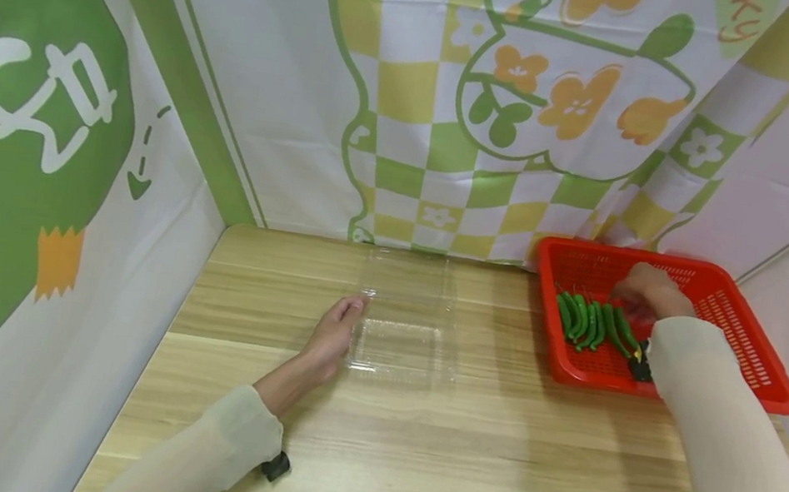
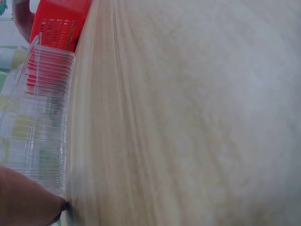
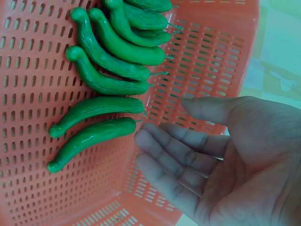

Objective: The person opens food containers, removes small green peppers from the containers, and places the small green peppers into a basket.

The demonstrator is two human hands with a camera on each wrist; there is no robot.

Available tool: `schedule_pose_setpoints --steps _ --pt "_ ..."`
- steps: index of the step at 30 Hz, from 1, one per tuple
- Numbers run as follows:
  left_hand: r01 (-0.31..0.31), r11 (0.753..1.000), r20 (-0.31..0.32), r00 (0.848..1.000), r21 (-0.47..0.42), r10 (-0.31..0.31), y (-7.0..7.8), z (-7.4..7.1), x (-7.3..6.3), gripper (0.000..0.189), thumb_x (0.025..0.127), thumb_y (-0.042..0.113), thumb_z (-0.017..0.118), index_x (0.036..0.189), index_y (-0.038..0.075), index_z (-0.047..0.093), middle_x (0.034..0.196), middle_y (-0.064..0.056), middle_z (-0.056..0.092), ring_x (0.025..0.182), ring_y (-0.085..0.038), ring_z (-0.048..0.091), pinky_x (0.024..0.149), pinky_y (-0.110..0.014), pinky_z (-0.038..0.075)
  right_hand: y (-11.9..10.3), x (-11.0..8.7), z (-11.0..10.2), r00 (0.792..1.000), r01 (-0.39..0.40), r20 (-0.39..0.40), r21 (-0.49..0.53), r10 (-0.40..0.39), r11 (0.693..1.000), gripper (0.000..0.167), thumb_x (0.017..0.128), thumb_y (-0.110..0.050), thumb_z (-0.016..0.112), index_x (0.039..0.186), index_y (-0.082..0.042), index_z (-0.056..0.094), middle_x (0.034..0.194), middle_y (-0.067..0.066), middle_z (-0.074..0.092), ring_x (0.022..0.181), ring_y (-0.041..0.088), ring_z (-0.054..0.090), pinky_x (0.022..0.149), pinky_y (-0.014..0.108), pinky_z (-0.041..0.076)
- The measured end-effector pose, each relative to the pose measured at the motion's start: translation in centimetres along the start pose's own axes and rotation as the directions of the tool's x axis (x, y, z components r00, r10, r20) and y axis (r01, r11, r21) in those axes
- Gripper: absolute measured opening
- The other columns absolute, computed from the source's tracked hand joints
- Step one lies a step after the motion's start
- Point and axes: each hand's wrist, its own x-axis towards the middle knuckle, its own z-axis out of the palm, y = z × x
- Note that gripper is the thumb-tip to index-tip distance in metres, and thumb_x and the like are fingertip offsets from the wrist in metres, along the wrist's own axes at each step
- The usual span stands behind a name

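Observation:
A clear plastic clamshell box [image 1: 396, 351] lies on the wooden table with its lid folded back toward the wall. My left hand [image 1: 334, 337] grips the box's left edge; in the left wrist view a part of that hand [image 2: 26, 197] meets the near end of the box. Several green chili peppers [image 3: 108, 132] lie side by side in a red plastic basket [image 1: 752, 338]. Over the basket, my right hand [image 1: 651, 292] reaches in with its fingers loosely bent and nothing held. Its fingertips are close to the stem end of the nearest pepper in the right wrist view.
The basket stands at the table's back right, near the wall. Printed cloth walls [image 1: 415, 98] border the wooden table [image 1: 410, 458] at the back and sides. A small black device [image 1: 275, 466] sits at the left sleeve's cuff.

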Motion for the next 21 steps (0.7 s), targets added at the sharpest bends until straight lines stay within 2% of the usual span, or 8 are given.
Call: schedule_pose_setpoints --steps 2,6,10,13,16,18,20,21 --pt "0.001 1.000 0.006 1.000 -0.004 -0.001 0.0 -0.1 0.1 0.049 0.117 0.031 0.036 0.159 0.005 0.040 0.174 -0.014 0.025 0.162 -0.039 0.015 0.131 -0.061 0.013 -0.2 0.0 -0.1 1.000 0.008 -0.008 -0.031 -0.008 0.999 0.022 0.098 -0.016 0.062 0.096 0.005 0.059 0.075 0.012 0.065 0.068 0.024 0.067 0.066 0.038 0.062" --pt "0.010 1.000 0.009 1.000 -0.008 -0.010 0.1 -0.4 0.0 0.051 0.117 0.032 0.037 0.159 0.005 0.038 0.174 -0.014 0.025 0.154 -0.041 0.027 0.129 -0.060 0.022 -0.6 0.0 -0.1 0.999 0.031 -0.030 -0.114 -0.035 0.993 0.020 0.097 -0.019 0.058 0.087 -0.002 0.057 0.072 0.010 0.063 0.067 0.024 0.064 0.062 0.036 0.056" --pt "0.019 1.000 -0.009 1.000 -0.018 -0.019 0.2 -0.9 -0.1 0.050 0.117 0.031 0.037 0.158 0.003 0.038 0.171 -0.016 0.029 0.154 -0.042 0.027 0.130 -0.059 0.020 -1.2 0.0 0.4 0.994 0.058 -0.080 -0.221 -0.077 0.974 0.027 0.099 -0.026 0.056 0.086 -0.002 0.059 0.080 0.016 0.067 0.078 0.034 0.065 0.074 0.052 0.057" --pt "0.008 1.000 -0.025 1.000 -0.014 -0.008 0.4 -1.3 -0.3 0.049 0.116 0.030 0.037 0.156 0.001 0.037 0.168 -0.019 0.031 0.158 -0.041 0.021 0.131 -0.059 0.016 -1.6 0.2 0.7 0.986 0.101 -0.100 -0.282 -0.134 0.954 0.036 0.103 -0.033 0.056 0.087 -0.001 0.062 0.085 0.018 0.066 0.086 0.041 0.065 0.082 0.065 0.055" --pt "0.001 1.000 -0.046 0.999 0.020 0.000 1.0 -1.8 -0.6 0.051 0.116 0.032 0.037 0.158 0.002 0.035 0.168 -0.019 0.031 0.158 -0.041 0.022 0.131 -0.060 0.017 -2.1 0.4 0.9 0.971 0.172 -0.108 -0.314 -0.215 0.934 0.043 0.106 -0.037 0.055 0.076 -0.006 0.061 0.073 0.011 0.061 0.076 0.036 0.064 0.070 0.057 0.057" --pt "-0.007 0.998 -0.050 0.999 0.064 0.010 1.6 -2.2 -0.8 0.054 0.116 0.033 0.037 0.161 0.004 0.032 0.170 -0.019 0.029 0.159 -0.041 0.021 0.130 -0.061 0.017 -2.5 0.5 1.2 0.953 0.218 -0.134 -0.322 -0.272 0.921 0.047 0.106 -0.037 0.055 0.068 -0.011 0.055 0.065 0.005 0.054 0.066 0.028 0.057 0.060 0.046 0.051" --pt "-0.013 0.991 -0.047 0.999 0.132 0.020 2.2 -2.8 -0.9 0.057 0.116 0.037 0.036 0.165 0.008 0.029 0.172 -0.018 0.027 0.160 -0.041 0.021 0.130 -0.062 0.018 -2.7 0.4 1.6 0.939 0.242 -0.163 -0.311 -0.302 0.919 0.048 0.108 -0.038 0.054 0.067 -0.011 0.052 0.061 0.003 0.049 0.061 0.025 0.051 0.055 0.040 0.044" --pt "-0.020 0.986 -0.038 0.999 0.166 0.026 2.5 -3.1 -1.0 0.058 0.116 0.039 0.035 0.166 0.010 0.027 0.172 -0.017 0.027 0.160 -0.041 0.022 0.129 -0.063 0.020 -2.8 0.2 1.8 0.931 0.253 -0.182 -0.307 -0.318 0.917 0.047 0.108 -0.038 0.054 0.071 -0.008 0.057 0.063 0.003 0.052 0.062 0.024 0.052 0.054 0.039 0.043"
